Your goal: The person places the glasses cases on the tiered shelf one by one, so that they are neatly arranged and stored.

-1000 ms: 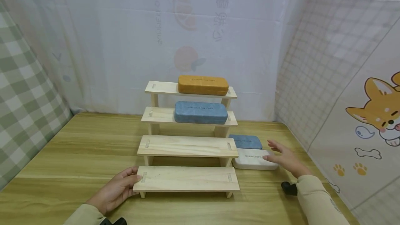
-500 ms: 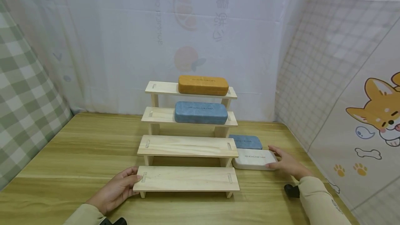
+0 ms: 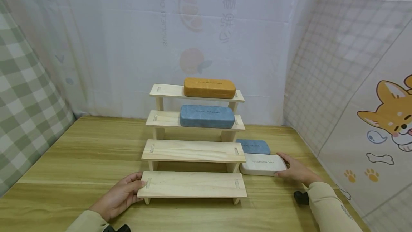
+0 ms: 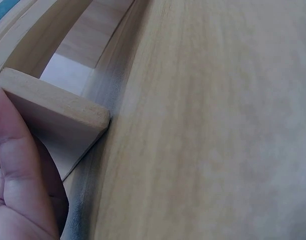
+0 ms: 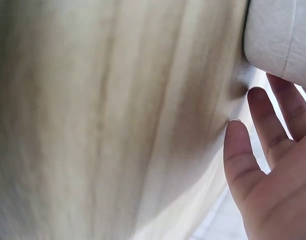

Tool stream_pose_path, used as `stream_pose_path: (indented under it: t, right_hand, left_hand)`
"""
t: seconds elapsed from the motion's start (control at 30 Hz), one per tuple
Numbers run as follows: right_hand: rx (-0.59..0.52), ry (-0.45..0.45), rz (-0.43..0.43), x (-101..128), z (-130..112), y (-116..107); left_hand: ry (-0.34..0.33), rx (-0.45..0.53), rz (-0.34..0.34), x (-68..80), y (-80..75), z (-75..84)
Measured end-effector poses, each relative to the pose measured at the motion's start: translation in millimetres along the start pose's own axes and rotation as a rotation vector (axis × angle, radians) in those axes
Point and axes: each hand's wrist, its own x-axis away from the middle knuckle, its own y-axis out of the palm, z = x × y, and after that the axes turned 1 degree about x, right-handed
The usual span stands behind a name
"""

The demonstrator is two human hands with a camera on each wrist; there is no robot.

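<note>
My left hand point(image 3: 117, 196) grips the left end of the lowest step of a four-tier wooden display stand point(image 3: 193, 184), thumb on top. In the left wrist view, its fingers lie against the stand's leg point(image 4: 57, 100). On the table right of the stand lies a white glasses case point(image 3: 262, 164) with dark lettering. My right hand point(image 3: 294, 169) holds the case's right end, thumb at the near corner and forefinger at the far one. In the right wrist view, fingertips are right at the rounded end of the white case point(image 5: 278, 40).
An orange glasses case point(image 3: 209, 88) sits on the top step and a blue glasses case point(image 3: 207, 116) on the step below. Another blue case point(image 3: 254, 146) lies behind the white one, partly hidden by the stand. White cloth point(image 3: 128, 46) hangs behind the wooden table point(image 3: 80, 160).
My right hand has moved from over the white glasses case to its right end and closed its thumb and fingers on it. The left hand has stayed on the stand.
</note>
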Motion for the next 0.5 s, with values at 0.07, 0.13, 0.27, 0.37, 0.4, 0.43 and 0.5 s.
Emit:
stream_pose_path:
  t: [0.07, 0.13, 0.27, 0.37, 0.4, 0.43, 0.5]
  right_hand:
    - [-0.009, 0.002, -0.002, -0.2, 0.2, 0.1]
    - [-0.006, -0.002, 0.003, -1.0, 0.8, 0.1]
    - [-0.010, -0.014, 0.015, -3.3, 3.1, 0.9]
    - [-0.021, -0.017, 0.014, -4.3, 4.5, 1.2]
    - [-0.025, -0.014, 0.015, -4.4, 4.6, 1.4]
    - [-0.027, -0.012, 0.015, -4.4, 4.8, 1.4]
    - [-0.027, -0.007, 0.018, -4.2, 5.3, 1.4]
  left_hand:
    - [-0.002, 0.001, 0.003, 0.1, 0.1, 0.8]
    - [-0.004, 0.000, 0.007, 0.3, 0.3, 1.7]
    - [0.001, -0.002, 0.003, 0.4, 0.2, 1.8]
    - [0.001, 0.000, 0.000, 0.4, -0.2, 0.6]
    - [0.002, 0.001, -0.002, 0.3, -0.3, 0.2]
    - [0.003, 0.004, -0.002, 0.2, -0.4, -0.3]
    - [0.004, 0.006, -0.001, 0.2, -0.1, -0.8]
